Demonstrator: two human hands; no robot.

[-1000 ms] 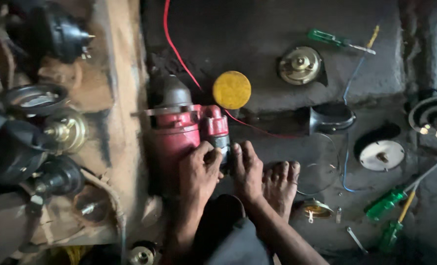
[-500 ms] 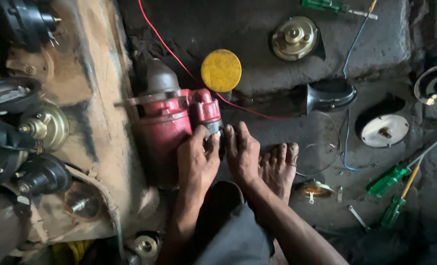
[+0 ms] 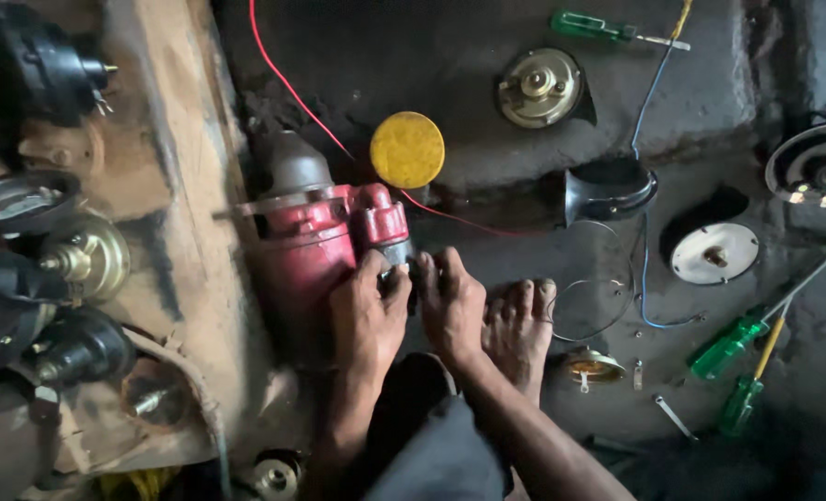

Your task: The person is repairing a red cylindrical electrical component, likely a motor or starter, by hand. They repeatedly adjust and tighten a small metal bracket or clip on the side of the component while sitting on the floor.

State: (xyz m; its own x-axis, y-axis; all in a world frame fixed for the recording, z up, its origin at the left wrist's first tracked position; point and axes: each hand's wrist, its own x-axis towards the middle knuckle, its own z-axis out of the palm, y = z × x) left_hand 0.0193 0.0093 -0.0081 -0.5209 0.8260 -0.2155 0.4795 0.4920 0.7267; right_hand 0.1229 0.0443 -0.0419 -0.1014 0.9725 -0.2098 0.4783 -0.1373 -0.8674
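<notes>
Both my left hand (image 3: pixel 368 315) and right hand (image 3: pixel 452 306) pinch the red motor's (image 3: pixel 315 246) small end part; greasy fingers could slip there.

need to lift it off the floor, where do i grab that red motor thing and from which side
Probably the broad red motor body, coming from its left side: that flank is bare and wide. The left hand and right hand crowd the small side cylinder, and the grey nose tapers.
</notes>
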